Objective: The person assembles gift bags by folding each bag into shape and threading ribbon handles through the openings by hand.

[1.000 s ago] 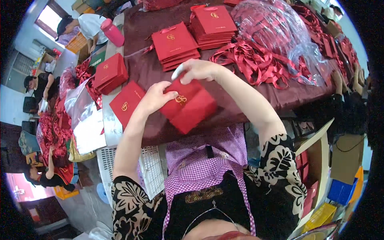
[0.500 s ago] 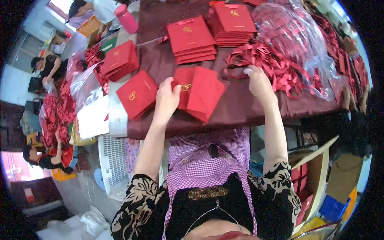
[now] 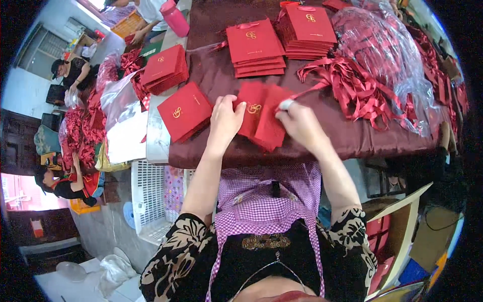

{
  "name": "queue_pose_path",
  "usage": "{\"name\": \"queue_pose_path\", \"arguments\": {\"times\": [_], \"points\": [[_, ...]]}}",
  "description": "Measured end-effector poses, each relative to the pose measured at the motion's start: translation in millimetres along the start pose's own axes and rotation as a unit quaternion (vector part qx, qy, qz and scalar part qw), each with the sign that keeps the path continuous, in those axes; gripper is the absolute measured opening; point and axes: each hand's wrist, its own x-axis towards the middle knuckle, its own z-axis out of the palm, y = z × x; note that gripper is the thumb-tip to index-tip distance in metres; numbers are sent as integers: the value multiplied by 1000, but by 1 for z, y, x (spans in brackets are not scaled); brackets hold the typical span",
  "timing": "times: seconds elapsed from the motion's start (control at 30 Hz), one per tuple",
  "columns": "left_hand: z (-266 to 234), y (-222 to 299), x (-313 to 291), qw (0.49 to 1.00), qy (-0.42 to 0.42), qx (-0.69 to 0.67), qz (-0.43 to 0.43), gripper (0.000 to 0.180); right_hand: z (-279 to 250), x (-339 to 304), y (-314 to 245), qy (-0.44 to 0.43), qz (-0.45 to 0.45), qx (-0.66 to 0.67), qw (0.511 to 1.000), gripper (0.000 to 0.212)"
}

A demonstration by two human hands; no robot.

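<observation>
My left hand (image 3: 226, 122) is closed on the left edge of a flat red paper bag (image 3: 251, 108) with a gold emblem, its thumb on top. Fanned beside it, more red bags (image 3: 270, 132) lie at the table's near edge. My right hand (image 3: 301, 125), slightly blurred, has its fingers pinched at the right side of these bags, with a white cover on one fingertip. From there a red ribbon (image 3: 313, 89) trails back to a tangled heap of red ribbons (image 3: 352, 88). Another stack of red bags (image 3: 185, 111) lies left of my left hand.
Stacks of red bags (image 3: 255, 46) stand farther back, another stack (image 3: 165, 69) at left. A clear plastic bag of ribbons (image 3: 372, 45) is at right. A pink bottle (image 3: 175, 19) stands at the far left edge. Co-workers sit at left; a white plastic basket (image 3: 148, 196) stands below the table.
My right hand has moved left and nearer from the ribbon heap to the red bags, drawing a ribbon along. My left hand keeps its hold. The whole view has shifted slightly.
</observation>
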Motion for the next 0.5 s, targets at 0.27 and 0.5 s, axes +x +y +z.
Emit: {"name": "queue_pose_path", "arguments": {"times": [0.27,0.5], "points": [[-7,5,14,999,-20,-23,40,22,22,-11,13,31,-14,-67,997,23],[-13,14,38,917,-212,-308,-138,16,-27,-17,-4,101,73,-42,991,39]]}}
